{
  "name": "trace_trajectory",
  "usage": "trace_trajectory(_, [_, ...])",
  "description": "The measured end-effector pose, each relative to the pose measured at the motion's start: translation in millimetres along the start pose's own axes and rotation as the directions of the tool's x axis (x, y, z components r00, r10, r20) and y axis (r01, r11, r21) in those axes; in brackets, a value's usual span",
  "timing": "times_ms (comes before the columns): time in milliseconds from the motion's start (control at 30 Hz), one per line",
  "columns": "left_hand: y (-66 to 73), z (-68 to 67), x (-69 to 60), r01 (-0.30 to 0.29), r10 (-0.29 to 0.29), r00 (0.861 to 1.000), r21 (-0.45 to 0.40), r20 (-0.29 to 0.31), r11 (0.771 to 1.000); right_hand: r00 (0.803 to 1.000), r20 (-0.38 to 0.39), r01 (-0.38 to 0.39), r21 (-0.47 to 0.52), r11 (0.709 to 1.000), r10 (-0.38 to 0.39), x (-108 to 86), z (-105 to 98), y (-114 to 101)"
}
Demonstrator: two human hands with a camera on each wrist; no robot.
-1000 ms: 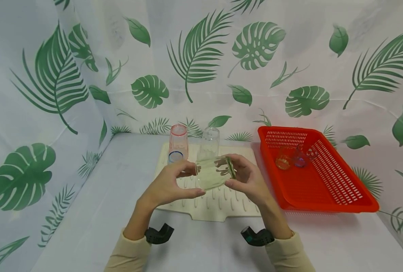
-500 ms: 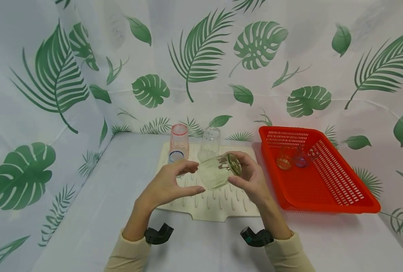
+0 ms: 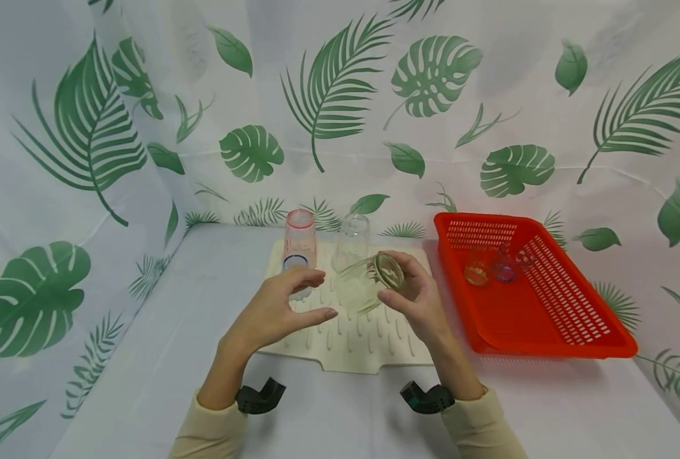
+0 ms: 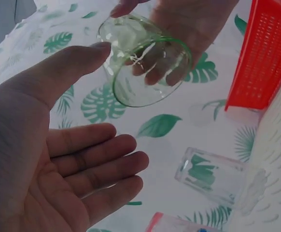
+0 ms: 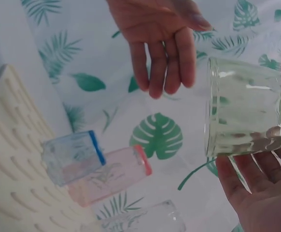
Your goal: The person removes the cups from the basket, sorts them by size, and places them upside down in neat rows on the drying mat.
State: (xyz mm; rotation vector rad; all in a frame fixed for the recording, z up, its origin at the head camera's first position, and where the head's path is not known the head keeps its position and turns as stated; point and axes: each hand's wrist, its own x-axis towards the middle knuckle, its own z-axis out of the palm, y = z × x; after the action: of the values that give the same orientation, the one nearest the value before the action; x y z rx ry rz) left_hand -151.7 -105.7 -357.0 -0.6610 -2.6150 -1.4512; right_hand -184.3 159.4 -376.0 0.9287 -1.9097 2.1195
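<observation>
My right hand point(image 3: 417, 296) holds a pale green drinking glass point(image 3: 355, 288) near its thick base, tilted on its side above the cream ridged mat point(image 3: 348, 357). The glass's rim faces my left hand point(image 3: 273, 309), which is held apart from it with thumb and fingers spread and nothing between them. In the left wrist view, the left fingers point(image 4: 114, 164) are extended, palm showing. Behind the hands, a pink-rimmed glass point(image 3: 300, 237), a blue-rimmed glass point(image 3: 296, 262) partly hidden by the left hand, and a clear glass point(image 3: 354, 234) stand on the mat.
To the right of the mat sits a red perforated basket point(image 3: 537, 344). An amber-tinted glass point(image 3: 477, 271) and a purplish one point(image 3: 505, 271) are inside, towards its back left. A leaf-printed white cloth point(image 3: 340, 159) rises behind the table.
My left hand has come away from the green glass and shifted slightly left. The right hand has tilted the glass, turning its base up towards the head camera.
</observation>
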Motion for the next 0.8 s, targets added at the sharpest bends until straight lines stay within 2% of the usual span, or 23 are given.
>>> trace_trajectory(200, [-8.9, -6.1, -6.2, 0.034, -0.029, 0.998, 0.098, -0.048, 0.995, 1.0, -0.03, 0.005, -0.019, 1.0, -0.005, 5.6, 1.2, 7.8])
trace_trajectory(367, [-19.8, -8.6, -14.5, 0.05, -0.038, 0.997, 0.2, -0.061, 0.978, 0.996, -0.086, 0.011, -0.113, 0.994, -0.021, 9.5, 2.5, 18.2])
trace_trajectory(567, [-37.6, -3.0, -24.4, 0.134, -0.124, 0.991, 0.254, -0.053, 0.958, 0.989, -0.148, -0.033, -0.265, 0.964, -0.006, 11.0, 5.0, 33.8])
trace_trajectory(667, [-46.2, 1.3, -30.1, 0.185, -0.173, 0.983, 0.271, -0.069, 0.945, 0.985, -0.17, -0.057, -0.308, 0.95, 0.004, 12.7, 6.5, 42.6])
trace_trajectory(800, [-60.9, 7.8, -37.6, 0.227, -0.209, 0.974, 0.293, -0.091, 0.929, 0.98, -0.194, -0.104, -0.354, 0.929, 0.036, 17.2, 8.4, 54.4])
